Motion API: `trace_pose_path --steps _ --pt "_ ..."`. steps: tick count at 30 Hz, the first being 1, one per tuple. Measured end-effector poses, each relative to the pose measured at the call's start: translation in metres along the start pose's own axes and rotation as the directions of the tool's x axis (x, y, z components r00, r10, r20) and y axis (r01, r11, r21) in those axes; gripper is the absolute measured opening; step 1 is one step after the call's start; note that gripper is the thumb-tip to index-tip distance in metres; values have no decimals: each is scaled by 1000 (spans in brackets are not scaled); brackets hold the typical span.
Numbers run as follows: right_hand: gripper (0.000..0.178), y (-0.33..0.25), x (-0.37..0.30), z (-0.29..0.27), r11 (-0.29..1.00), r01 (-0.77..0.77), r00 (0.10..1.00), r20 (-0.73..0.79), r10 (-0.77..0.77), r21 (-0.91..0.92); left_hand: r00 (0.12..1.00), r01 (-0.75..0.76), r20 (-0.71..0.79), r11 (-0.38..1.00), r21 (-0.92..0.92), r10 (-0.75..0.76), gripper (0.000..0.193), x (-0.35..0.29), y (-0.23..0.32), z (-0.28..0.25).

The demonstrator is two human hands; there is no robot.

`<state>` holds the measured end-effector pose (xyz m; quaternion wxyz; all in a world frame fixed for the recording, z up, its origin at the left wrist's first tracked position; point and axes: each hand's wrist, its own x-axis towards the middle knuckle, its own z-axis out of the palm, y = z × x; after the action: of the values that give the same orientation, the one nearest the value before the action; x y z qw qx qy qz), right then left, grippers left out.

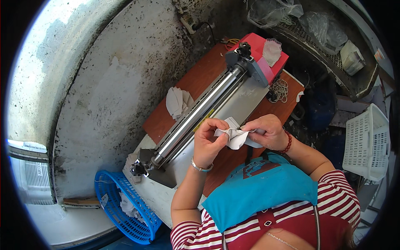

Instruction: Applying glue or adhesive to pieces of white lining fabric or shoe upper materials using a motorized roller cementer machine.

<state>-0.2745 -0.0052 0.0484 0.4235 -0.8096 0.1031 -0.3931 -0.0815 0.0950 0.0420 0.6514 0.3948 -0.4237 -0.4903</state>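
Observation:
A small white piece, thin and folded like cloth point(236, 141), is held up between my two hands in front of the roller machine. My left hand point(209, 139) pinches its left end between thumb and fingers. On the other side, my right hand point(270, 130) grips the right end, with more white layers showing under its fingers. Just beyond my hands lies the machine's long shiny metal roller point(200, 112), set over a pale metal bed. Behind the roller, a stack of white pieces point(178, 102) rests on the reddish-brown table point(183, 85).
A red machine housing point(254, 46) with a pale piece on top stands at the far end. Tangled string point(279, 90) lies beside it. At lower left is a blue basket point(125, 208) holding white pieces; a white basket point(362, 143) stands right. A stained wall point(112, 96) rises left.

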Motion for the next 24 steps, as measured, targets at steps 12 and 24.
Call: trace_pose_path --steps 12,24 --pt "32 -14 3 -12 779 435 901 211 -380 -453 988 -21 156 970 241 -18 21 -12 22 -5" --pt "31 -21 5 -17 584 618 781 323 -535 -527 975 -45 220 940 338 -32 20 -19 37 -2"
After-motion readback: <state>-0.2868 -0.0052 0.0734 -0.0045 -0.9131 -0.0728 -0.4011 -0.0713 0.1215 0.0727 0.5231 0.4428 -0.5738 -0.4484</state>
